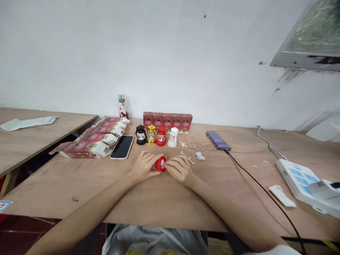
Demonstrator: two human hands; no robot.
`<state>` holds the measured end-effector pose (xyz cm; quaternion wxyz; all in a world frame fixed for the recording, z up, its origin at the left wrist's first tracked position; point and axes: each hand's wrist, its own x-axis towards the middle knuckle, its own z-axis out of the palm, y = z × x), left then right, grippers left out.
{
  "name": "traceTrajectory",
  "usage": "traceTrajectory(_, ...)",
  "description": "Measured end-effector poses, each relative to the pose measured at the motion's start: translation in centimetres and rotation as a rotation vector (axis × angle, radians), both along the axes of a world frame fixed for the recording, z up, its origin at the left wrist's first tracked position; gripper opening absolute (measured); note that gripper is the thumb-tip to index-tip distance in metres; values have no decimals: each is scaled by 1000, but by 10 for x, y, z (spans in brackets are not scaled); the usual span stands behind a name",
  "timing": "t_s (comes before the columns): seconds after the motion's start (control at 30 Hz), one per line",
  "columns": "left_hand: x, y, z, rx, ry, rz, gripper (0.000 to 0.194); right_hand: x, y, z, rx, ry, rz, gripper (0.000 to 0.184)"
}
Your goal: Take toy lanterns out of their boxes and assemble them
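A small red lantern [160,164] lies on its side in my left hand [142,167], its round base turned to the right. My left fingers are wrapped around its body. My right hand [181,170] is closed, with the fingertips pinched together at the base; whatever they hold is too small to make out. Behind my hands stand a black lantern [141,136], a gold lantern [151,135], another red lantern [160,137] and a white lantern [173,137]. Small round pieces [189,159], white plastic parts [199,156] and thin wire handles [199,145] lie beyond my right hand.
Upright red boxes [167,122] line the back, near a bottle [122,106]. Opened boxes [85,149] and a phone [122,147] lie to the left. On the right are a pixelated device [218,140] with a black cable [255,182] and a white power strip [300,179].
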<state>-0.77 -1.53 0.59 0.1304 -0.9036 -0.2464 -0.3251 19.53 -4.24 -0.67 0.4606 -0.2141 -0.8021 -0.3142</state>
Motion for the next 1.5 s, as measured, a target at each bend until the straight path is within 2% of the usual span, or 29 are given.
traceTrajectory(0.17,-1,1,2,-63,-5,-52,50,10,3,-7,31,-143,32,25)
traceTrajectory(0.37,5,1,8,-169,-69,-94,50,12,9,-12,85,-186,7,27)
traceTrajectory(0.5,8,2,12,-96,-72,-92,46,12,13,-10,162,-192,-11,28)
traceTrajectory(0.63,9,0,16,-10,-41,-40,46,15,16,-9,90,-188,-32,28)
traceTrajectory(0.77,9,-3,21,12,20,-17,46,16,17,-9,61,-185,-20,26)
traceTrajectory(1.0,5,-11,35,63,146,41,43,3,10,5,239,-155,-30,19)
traceTrajectory(1.13,4,-14,40,53,201,48,43,-2,7,7,221,-168,6,22)
traceTrajectory(1.3,5,-16,43,-36,283,73,41,-7,8,3,187,-171,73,21)
traceTrajectory(1.5,2,-13,49,-168,377,95,40,-16,5,-2,42,-105,117,19)
